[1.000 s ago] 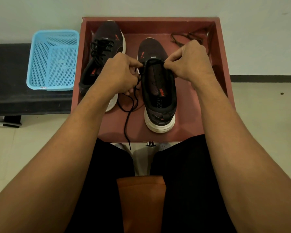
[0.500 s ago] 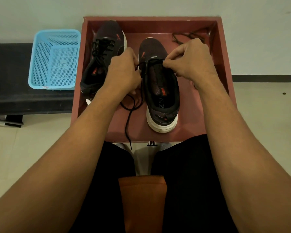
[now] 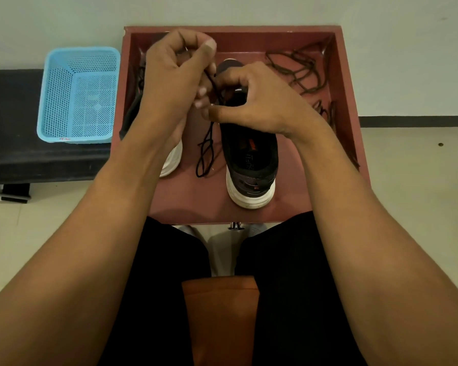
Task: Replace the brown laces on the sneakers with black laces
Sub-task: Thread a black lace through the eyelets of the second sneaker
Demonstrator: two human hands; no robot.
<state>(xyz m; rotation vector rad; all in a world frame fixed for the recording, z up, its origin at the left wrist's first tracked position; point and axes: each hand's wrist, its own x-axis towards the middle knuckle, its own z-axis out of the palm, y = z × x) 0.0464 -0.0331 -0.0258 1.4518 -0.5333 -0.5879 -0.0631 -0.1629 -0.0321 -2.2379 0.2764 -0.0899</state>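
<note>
Two dark sneakers with white soles stand in a red-brown tray (image 3: pixel 347 101). The right sneaker (image 3: pixel 250 165) sits in the middle, heel toward me. My right hand (image 3: pixel 259 101) grips its upper at the eyelets. My left hand (image 3: pixel 175 75) is raised over the tray's back left and pinches a black lace (image 3: pixel 206 151), pulling it up from the shoe; the lace's loose length lies looped between the shoes. The left sneaker (image 3: pixel 171 159) is mostly hidden behind my left arm. Brown laces (image 3: pixel 299 72) lie tangled in the tray's back right corner.
A light blue plastic basket (image 3: pixel 77 96) sits on a dark bench (image 3: pixel 11 143) left of the tray. A wall stands directly behind the tray. My knees in black trousers are under the tray's near edge, with an orange-brown seat (image 3: pixel 220 320) between them.
My left hand rose toward the tray's back left, drawing the black lace up. My right hand shifted left onto the middle of the sneaker. The camera moved closer.
</note>
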